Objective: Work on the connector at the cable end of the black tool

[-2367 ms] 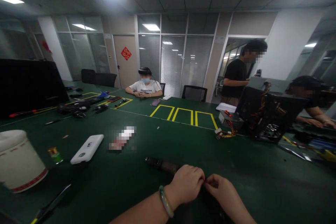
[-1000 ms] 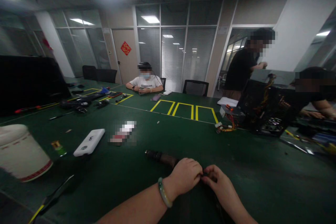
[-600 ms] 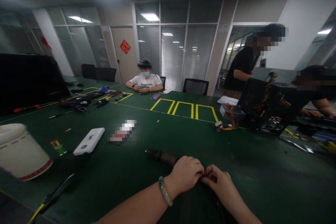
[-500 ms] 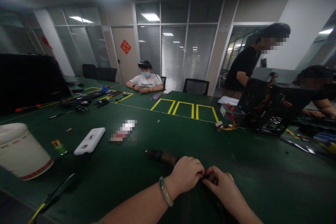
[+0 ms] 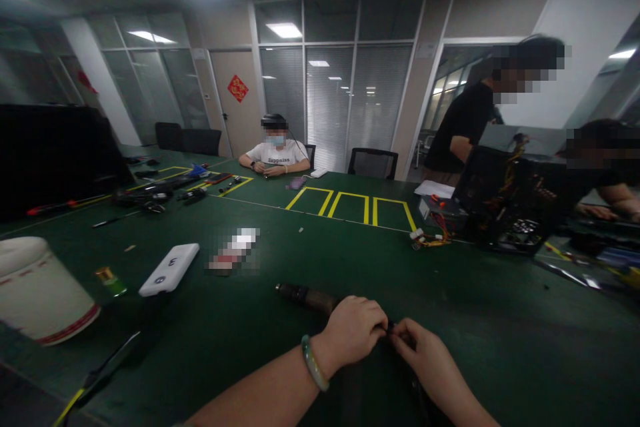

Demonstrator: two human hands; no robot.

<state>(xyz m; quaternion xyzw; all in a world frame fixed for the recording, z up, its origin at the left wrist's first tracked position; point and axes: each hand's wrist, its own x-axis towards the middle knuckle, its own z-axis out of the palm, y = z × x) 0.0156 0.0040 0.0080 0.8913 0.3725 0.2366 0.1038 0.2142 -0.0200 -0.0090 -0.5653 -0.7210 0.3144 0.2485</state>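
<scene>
A dark cylindrical tool, which looks like an electric screwdriver [image 5: 311,299], lies slanted over the green table with its metal tip toward the far left. Its rear part disappears under my left hand [image 5: 356,328], whose fingers are closed around it. My right hand [image 5: 421,348] is closed in a pinch just beside the left fingertips. Between the two hands a tiny dark piece shows, too small and shaded to name. Below my right wrist runs a dark strand like a cord [image 5: 417,387], partly hidden. A bangle [image 5: 315,363] circles my left wrist.
Left on the green table [image 5: 240,360] are a paper cup [image 5: 45,293], a green battery [image 5: 111,281], a white power bank [image 5: 170,270] and a pointed tool [image 5: 107,360]. An open computer case [image 5: 515,200] with loose wires [image 5: 433,237] stands right. Other people are beyond the table.
My right fingertips have drawn closer together in the pinch, while the left hand has barely shifted. The standing person at the right leans slightly further right.
</scene>
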